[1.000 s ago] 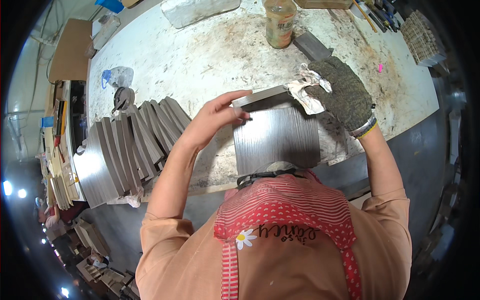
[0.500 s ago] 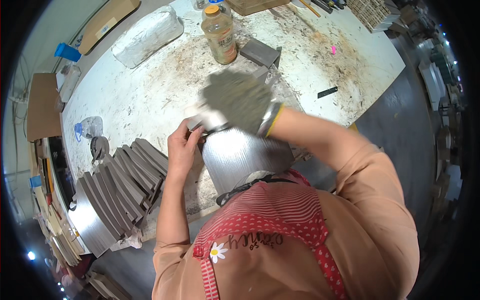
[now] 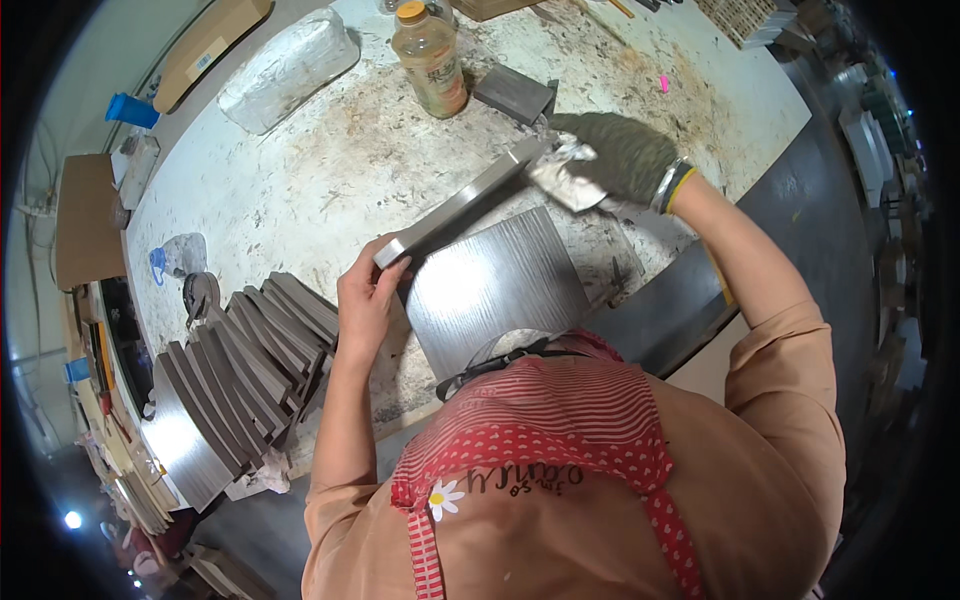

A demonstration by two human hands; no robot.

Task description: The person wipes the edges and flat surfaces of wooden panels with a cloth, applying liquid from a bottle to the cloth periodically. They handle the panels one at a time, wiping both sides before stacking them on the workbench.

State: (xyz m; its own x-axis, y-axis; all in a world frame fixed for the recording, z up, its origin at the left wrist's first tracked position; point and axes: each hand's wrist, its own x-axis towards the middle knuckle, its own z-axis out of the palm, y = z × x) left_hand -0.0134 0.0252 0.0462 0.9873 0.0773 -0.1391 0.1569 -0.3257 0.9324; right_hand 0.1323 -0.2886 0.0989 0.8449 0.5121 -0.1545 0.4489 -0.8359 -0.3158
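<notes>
My bare left hand [image 3: 367,295] grips the near left end of a grey panel [image 3: 465,200], thumb and fingers closed on its corner. The panel stands tilted on edge, its bright silvery long side facing up. My right hand [image 3: 620,158], in a dark, dirty work glove, is closed on a crumpled whitish cloth [image 3: 572,182] by the panel's far right end. Whether the cloth touches the panel there I cannot tell. Beneath and in front, a second panel [image 3: 495,285] with a brushed silver face lies flat, close to my red apron.
Several grey curved panels [image 3: 245,365] lean in a row at the left. Behind stand a bottle with an orange cap [image 3: 432,70], a dark grey block [image 3: 513,95] and a white wrapped bundle [image 3: 288,70]. A tape roll [image 3: 201,293] and clear bottle [image 3: 184,255] lie left on the stained white table [image 3: 300,200].
My right hand has moved right and away from my left hand with the cloth, along the held panel, uncovering its long edge. My left hand stays on the same end.
</notes>
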